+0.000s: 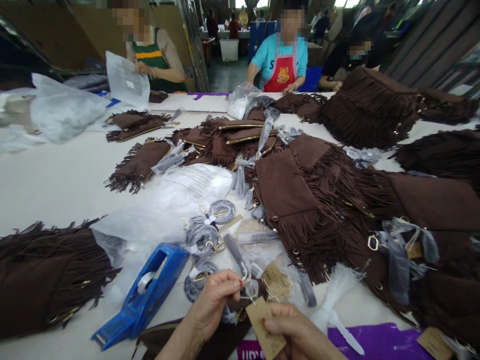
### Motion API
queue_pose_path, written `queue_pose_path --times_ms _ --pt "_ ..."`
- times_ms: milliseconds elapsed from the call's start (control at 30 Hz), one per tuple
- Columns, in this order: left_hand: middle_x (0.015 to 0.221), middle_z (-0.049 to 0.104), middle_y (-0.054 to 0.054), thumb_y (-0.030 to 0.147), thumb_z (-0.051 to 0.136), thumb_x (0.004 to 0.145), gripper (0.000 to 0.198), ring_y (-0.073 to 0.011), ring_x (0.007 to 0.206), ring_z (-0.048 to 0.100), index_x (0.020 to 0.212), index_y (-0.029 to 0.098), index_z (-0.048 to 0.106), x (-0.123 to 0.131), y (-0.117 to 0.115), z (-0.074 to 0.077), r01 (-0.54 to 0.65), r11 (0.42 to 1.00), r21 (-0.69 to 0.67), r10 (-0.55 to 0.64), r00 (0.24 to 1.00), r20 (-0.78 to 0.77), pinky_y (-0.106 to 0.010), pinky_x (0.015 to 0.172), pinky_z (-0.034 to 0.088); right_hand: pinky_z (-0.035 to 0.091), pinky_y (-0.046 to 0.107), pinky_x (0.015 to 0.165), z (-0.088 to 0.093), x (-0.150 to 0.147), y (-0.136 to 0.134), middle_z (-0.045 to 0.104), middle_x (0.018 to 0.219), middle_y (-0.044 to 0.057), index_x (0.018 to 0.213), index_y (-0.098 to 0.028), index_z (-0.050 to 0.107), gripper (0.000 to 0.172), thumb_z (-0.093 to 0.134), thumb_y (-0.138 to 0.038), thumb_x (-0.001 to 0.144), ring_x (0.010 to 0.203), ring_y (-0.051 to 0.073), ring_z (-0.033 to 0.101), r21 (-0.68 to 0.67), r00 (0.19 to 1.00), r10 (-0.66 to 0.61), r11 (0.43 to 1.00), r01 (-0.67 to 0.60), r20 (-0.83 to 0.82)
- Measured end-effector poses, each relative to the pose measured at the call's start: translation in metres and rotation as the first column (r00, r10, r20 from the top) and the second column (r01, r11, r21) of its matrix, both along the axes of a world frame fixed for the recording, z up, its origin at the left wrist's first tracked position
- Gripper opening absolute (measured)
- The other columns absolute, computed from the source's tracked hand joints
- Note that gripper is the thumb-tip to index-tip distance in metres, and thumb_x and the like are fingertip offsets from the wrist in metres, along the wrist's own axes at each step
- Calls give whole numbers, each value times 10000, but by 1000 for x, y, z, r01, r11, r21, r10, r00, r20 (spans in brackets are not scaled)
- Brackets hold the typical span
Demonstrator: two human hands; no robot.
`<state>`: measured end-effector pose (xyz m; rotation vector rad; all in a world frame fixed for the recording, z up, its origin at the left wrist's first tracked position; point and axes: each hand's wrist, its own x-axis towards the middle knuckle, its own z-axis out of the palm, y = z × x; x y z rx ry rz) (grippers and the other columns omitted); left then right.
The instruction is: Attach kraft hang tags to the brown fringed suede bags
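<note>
My right hand [296,327] pinches a brown kraft-paper hang tag [264,325] between thumb and fingers. Just left of it, my left hand [213,297] is closed in a pinch on a white string [245,272] beside a plastic-wrapped strap end [252,288]. Under my hands lies a dark brown bag [221,340] with a zip edge, partly hidden by my wrists. More kraft tags [276,280] rest just beyond my fingers. Coiled grey-wrapped straps [202,232] with gold clips sit ahead of my left hand.
A blue tape dispenser [142,295] stands left of my hands. Fringed brown bags [287,185] are heaped ahead and right, with another fringed bag [33,285] at left. White tag fasteners [332,300] lie on purple plastic [378,342]. Several people work across the table.
</note>
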<state>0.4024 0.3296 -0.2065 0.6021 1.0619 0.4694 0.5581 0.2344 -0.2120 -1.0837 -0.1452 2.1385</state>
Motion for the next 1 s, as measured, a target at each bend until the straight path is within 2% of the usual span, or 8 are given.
queue_pose_path --times_ms 133,267,400,500,567,700,833,1000 --pt "444 480 26 345 729 542 236 -71 474 347 577 122 661 -6 -8 2 -13 996 86 16 999 -28 -210 526 264 114 100 312 -8 -25 5 523 503 -54 736 -123 633 333 795 -305 510 338 -19 341 -169 983 -138 979 117 -122" --pt "515 527 2 374 716 604 222 -97 502 391 607 153 693 -18 -19 -3 71 971 228 -55 996 -74 -225 524 287 145 92 294 -11 -37 9 554 509 -46 741 -119 629 389 826 -330 479 318 -19 364 -184 964 -261 951 248 -54" --pt "549 564 -42 411 629 721 249 -175 607 500 660 192 731 -30 -24 2 310 802 511 -221 948 -227 -283 627 371 244 85 316 -8 -42 12 532 459 -58 666 -116 605 359 837 -292 456 329 -7 407 -205 944 -330 922 327 19" --pt "681 648 -78 410 576 773 251 -216 722 553 756 216 735 -35 -29 13 439 687 580 -325 899 -295 -324 742 386 272 86 327 -9 -46 14 529 441 -64 635 -124 594 391 851 -334 428 341 -2 408 -198 922 -383 901 386 51" --pt "745 673 -76 441 556 786 268 -215 738 575 819 215 698 -35 -36 15 427 732 531 -328 904 -274 -325 760 389 234 90 300 -9 -49 15 506 409 -73 616 -132 577 433 846 -406 416 311 -6 368 -195 918 -392 898 395 55" --pt "633 653 -24 589 568 722 397 -184 612 576 830 214 489 -31 -45 5 117 947 300 -57 978 -202 -273 628 410 149 119 256 -6 -53 14 566 484 -55 677 -149 570 442 790 -489 500 245 -28 253 -126 953 -297 949 288 -54" --pt "508 597 -6 607 581 689 434 -161 519 540 679 179 512 -25 -41 -2 136 957 257 -64 961 -270 -242 561 388 176 125 264 -5 -53 12 624 619 -24 782 -155 587 376 704 -484 642 252 -31 268 -14 968 -232 973 232 -99" --pt "467 556 13 525 537 738 369 -153 506 499 607 181 566 -24 -35 5 169 940 298 -31 908 -418 -233 558 365 177 135 276 -20 -48 0 509 404 -73 722 -160 548 445 671 -569 598 242 7 279 15 977 -211 977 210 23"
